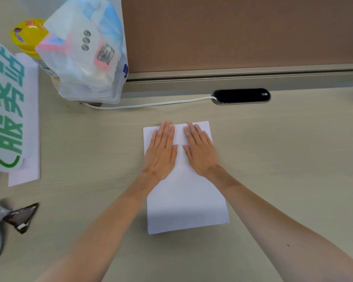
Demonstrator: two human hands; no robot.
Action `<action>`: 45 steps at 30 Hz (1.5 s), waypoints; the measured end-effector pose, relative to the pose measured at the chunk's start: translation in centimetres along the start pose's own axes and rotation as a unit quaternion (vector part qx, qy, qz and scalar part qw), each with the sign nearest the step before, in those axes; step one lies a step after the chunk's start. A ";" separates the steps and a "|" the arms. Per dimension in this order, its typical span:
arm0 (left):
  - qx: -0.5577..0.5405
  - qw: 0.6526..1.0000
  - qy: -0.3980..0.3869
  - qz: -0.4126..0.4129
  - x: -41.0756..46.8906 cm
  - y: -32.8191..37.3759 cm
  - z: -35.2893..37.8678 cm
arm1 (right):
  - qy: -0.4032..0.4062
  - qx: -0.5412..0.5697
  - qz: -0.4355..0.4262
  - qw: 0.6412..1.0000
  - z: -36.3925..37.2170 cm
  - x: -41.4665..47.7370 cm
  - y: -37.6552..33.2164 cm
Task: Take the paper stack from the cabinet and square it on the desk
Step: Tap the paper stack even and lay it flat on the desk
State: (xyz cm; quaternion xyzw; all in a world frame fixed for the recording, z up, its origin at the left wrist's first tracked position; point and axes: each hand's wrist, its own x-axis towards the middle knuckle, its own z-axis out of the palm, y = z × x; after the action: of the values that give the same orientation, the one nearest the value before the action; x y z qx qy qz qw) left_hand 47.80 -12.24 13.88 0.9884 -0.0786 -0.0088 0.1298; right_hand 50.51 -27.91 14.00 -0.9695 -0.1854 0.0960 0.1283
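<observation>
A white paper stack [186, 202] lies flat on the pale wooden desk [283, 159], long side running away from me. My left hand [161, 151] rests palm down on its far left part, fingers straight and close together. Beside it my right hand [199, 148] lies palm down on the far right part. Both hands press on top of the paper without gripping it. The near half of the stack is uncovered. No cabinet is in view.
A black desk power socket [242, 95] with a white cable [151, 104] sits beyond the paper. At the far left stand a plastic bag of tissue packs [86, 51] and a yellow canister [28, 35]. A green-lettered sign [5, 110] lies on a white sheet [30, 127]; a dark wrapper [21, 217] lies at the near left.
</observation>
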 end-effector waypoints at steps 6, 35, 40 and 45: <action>0.023 0.999 -0.018 -0.016 -0.5 -0.8 1.3 | 0.019 -0.022 -0.003 1.000 1.0 0.2 0.6; -0.233 0.940 0.063 -0.240 0.2 -1.6 -2.2 | 0.060 0.107 0.121 0.985 -3.1 2.0 1.6; -0.313 0.900 0.083 -0.290 0.4 -1.5 -2.4 | 0.018 0.066 0.114 0.991 -4.1 3.0 1.9; -0.358 0.869 0.105 -0.325 0.4 -1.1 -2.3 | 0.014 0.071 0.108 0.991 -4.1 3.0 2.1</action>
State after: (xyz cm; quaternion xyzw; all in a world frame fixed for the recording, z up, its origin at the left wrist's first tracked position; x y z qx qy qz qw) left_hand 48.48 -10.65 15.78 0.8391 0.2694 0.0260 0.4719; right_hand 54.94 -29.47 16.92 -0.9736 -0.0702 0.1086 0.1879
